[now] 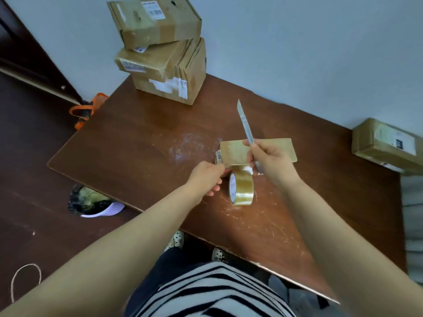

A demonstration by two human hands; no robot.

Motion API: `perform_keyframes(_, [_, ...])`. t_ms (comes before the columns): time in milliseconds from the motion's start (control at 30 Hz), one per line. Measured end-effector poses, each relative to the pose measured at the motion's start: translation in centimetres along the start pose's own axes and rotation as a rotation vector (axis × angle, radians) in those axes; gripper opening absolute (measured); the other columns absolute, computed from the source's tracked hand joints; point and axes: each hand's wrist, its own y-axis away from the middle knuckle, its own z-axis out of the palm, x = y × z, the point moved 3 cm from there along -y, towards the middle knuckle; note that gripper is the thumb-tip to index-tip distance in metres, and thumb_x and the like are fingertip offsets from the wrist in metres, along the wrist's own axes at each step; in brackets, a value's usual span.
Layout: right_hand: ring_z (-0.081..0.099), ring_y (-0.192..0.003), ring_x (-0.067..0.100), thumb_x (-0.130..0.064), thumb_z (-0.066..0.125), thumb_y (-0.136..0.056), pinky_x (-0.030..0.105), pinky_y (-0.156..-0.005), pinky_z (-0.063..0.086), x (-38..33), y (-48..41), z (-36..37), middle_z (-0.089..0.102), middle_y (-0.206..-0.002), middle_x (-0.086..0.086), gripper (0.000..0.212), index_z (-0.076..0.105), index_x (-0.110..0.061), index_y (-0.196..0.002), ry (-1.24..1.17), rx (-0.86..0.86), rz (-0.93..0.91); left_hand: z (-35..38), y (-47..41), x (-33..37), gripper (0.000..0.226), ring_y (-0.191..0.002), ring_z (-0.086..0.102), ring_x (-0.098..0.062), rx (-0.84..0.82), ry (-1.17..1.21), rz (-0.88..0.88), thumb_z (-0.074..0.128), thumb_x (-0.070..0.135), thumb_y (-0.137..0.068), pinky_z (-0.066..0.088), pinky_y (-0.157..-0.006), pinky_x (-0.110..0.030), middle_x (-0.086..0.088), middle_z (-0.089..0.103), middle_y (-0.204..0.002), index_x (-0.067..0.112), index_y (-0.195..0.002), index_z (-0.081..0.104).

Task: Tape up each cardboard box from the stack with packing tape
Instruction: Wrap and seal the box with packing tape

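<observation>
Right hand [272, 161] gripping knife [243, 121] over small box [235, 151], left hand [207, 177], hold unclear, tape roll [242, 187] between, stack [160, 53] behind

Scratched brown wooden table [137, 145] against pale grey wall [297, 53], dark floor [34, 156] below.

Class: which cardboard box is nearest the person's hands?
The flat box partly hidden by the right hand, beside the tape roll. The three stacked boxes stand at the far edge of the table; another box lies far right.
</observation>
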Motion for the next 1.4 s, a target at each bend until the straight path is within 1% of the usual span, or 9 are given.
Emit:
perform_keyframes(67, [0.047, -0.047, 0.0, -0.01, 0.048, -0.098, 0.013, -0.046, 0.039, -0.2, -0.7, -2.6, 0.055, -0.07, 0.001, 0.017, 0.063, -0.006, -0.107, 0.088, -0.002, -0.069, 1.9, 0.2, -0.6, 0.024, -0.067, 0.051, -0.018, 0.006, -0.005, -0.027, 0.056, 0.032, -0.086, 0.04, -0.055, -0.025, -0.004, 0.056, -0.08, 0.01, -0.093, 0.061])
perform_keyframes(200, [0.056, -0.078, 0.005, -0.014, 0.059, -0.09, 0.016, -0.067, 0.041, 0.4, -3.3, -5.1, 0.061, -0.089, -0.006, 0.017, 0.061, -0.014, -0.106, 0.337, -0.006, -0.097, 5.3, 0.4, -1.7, 0.095, -0.109, 0.062, -0.024, 0.006, 0.108, -0.059, 0.068, 0.061, -0.048, 0.048, -0.067, -0.02, -0.01, 0.061, -0.118, 0.011, -0.127, 0.053])
perform_keyframes(300, [0.052, -0.083, 0.008, -0.023, 0.07, -0.081, 0.016, -0.067, 0.04, 0.3, -4.5, -4.5, 0.055, -0.09, -0.013, 0.032, 0.054, -0.022, -0.109, 0.599, -0.103, -0.151, 7.0, -0.3, -2.0, 0.102, -0.104, 0.062, -0.021, 0.099, 0.175, -0.031, 0.066, 0.066, -0.041, 0.051, -0.07, -0.027, -0.003, 0.062, -0.118, 0.014, -0.127, 0.053])
perform_keyframes(433, [0.05, -0.087, 0.013, -0.034, 0.077, -0.077, 0.026, -0.075, 0.045, 0.7, -5.8, -2.3, 0.052, -0.099, -0.003, 0.052, 0.046, -0.017, -0.116, 0.726, -0.355, -0.228, 8.1, -1.1, -1.8, 0.067, -0.101, 0.065, -0.025, 0.207, 0.316, -0.024, 0.073, 0.049, -0.061, 0.053, -0.086, -0.037, -0.008, 0.068, -0.108, 0.009, -0.114, 0.061])
perform_keyframes(667, [0.06, -0.093, 0.028, -0.043, 0.036, -0.1, 0.039, -0.073, 0.046, 2.2, -7.0, -1.2, 0.065, -0.1, 0.004, 0.032, 0.049, -0.018, -0.116, 0.987, -0.128, -0.397, 9.3, -0.1, -1.1, 0.024, -0.061, 0.068, -0.022, 0.234, 0.503, 0.014, 0.057, 0.025, -0.096, 0.056, -0.054, -0.028, -0.016, 0.07, -0.088, 0.006, -0.111, 0.055])
perform_keyframes(833, [0.063, -0.091, 0.032, -0.036, 0.035, -0.101, 0.032, -0.06, 0.031, 3.2, -7.2, -0.1, 0.066, -0.101, 0.006, 0.03, 0.048, -0.014, -0.117, 1.181, 0.043, -0.562, 9.5, 0.7, -0.9, 0.022, -0.044, 0.062, -0.004, 0.303, 0.483, 0.061, 0.055, 0.014, -0.097, 0.046, -0.043, -0.015, -0.005, 0.062, -0.081, 0.002, -0.115, 0.051])
perform_keyframes(1000, [0.063, -0.09, 0.033, -0.035, 0.036, -0.1, 0.034, -0.059, 0.031, 3.9, -7.7, 0.2, 0.066, -0.101, 0.007, 0.031, 0.05, -0.014, -0.118, 1.185, 0.074, -0.597, 9.7, 1.3, -1.7, 0.032, -0.054, 0.066, -0.025, 0.277, 0.523, 0.044, 0.058, 0.015, -0.095, 0.056, -0.057, -0.037, -0.017, 0.066, -0.091, 0.007, -0.124, 0.046])
perform_keyframes(1233, [0.061, -0.083, 0.028, -0.041, 0.037, -0.1, 0.031, -0.059, 0.032, 3.5, -7.6, -0.1, 0.065, -0.094, 0.003, 0.033, 0.05, -0.014, -0.115, 1.158, 0.042, -0.589, 9.9, 1.7, -1.8, 0.028, -0.041, 0.06, -0.004, 0.239, 0.553, -0.041, 0.055, 0.018, -0.098, 0.043, -0.037, -0.016, 0.0, 0.064, -0.074, 0.002, -0.121, 0.051])
perform_keyframes(1400, [0.054, -0.088, 0.02, -0.052, 0.028, -0.1, 0.034, -0.077, 0.041, 1.8, -7.6, -1.4, 0.063, -0.09, 0.001, 0.052, 0.062, -0.013, -0.106, 0.734, -0.192, -0.332, 9.7, 2.0, -0.9, 0.017, -0.035, 0.057, -0.004, 0.225, 0.584, -0.045, 0.044, 0.017, -0.102, 0.041, -0.034, -0.016, 0.002, 0.062, -0.056, 0.004, -0.11, 0.051])
